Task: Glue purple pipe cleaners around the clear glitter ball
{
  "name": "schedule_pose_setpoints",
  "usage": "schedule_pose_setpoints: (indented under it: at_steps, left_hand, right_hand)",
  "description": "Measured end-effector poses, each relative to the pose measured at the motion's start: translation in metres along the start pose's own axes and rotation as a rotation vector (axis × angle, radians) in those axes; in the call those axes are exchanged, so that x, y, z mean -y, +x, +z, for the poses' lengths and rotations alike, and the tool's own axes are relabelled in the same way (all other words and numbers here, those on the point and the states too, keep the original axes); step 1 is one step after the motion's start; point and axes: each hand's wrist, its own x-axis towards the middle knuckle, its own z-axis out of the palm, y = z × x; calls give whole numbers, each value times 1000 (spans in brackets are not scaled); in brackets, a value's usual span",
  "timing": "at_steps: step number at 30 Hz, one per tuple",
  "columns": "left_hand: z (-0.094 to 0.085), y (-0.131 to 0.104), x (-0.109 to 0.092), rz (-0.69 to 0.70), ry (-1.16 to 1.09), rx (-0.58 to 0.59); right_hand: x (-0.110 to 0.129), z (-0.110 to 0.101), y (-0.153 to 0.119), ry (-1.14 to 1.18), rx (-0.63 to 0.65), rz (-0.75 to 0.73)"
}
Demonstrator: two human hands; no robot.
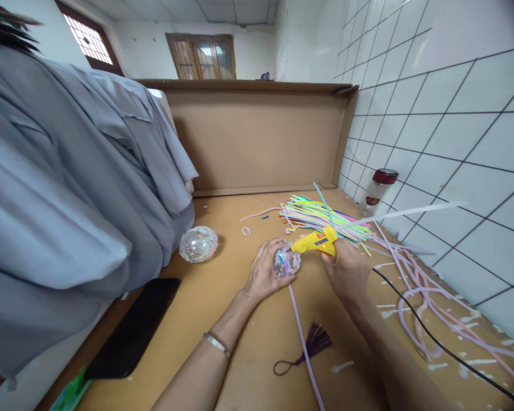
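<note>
Head view, 1 frame. Left hand [263, 274] cups a small clear faceted ball [286, 264], fingers curled around its near and left sides, holding it just above the tabletop [223, 342]. Right hand [346, 273] is clenched around the grip of a yellow glue gun [314, 242]; the gun lies nearly level, its nozzle pointing left and meeting the top of the ball. A clear glue stick [411, 212] projects from the back of the gun, up and to the right of the right hand. A black cord [437, 342] runs from below the right hand toward the near right corner.

A lilac pipe cleaner [302, 337] runs from the ball down between the 2 forearms. A dark tassel [312, 342] lies just near of both hands, beside that strand. A pile of coloured pipe cleaners [321, 217] sits just beyond the right hand; looped pink strands [415, 302] lie to its right. A red-lidded jar [379, 191] stands beyond the pile against the tiled wall [432, 114].

A second clear ball [198, 244] rests left of the left hand. A black phone [135, 328] lies nearer and further left. Grey cloth [68, 171] fills the far left. A cardboard panel [261, 137] stands well beyond both hands.
</note>
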Motion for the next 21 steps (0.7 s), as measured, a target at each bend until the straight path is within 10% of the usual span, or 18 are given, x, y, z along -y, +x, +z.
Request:
schedule_pose_setpoints:
  at_steps: [21]
  left_hand:
    - [-1, 1, -3, -34, -35, -33]
  right_hand:
    - [-60, 44, -21, -257, 441, 500]
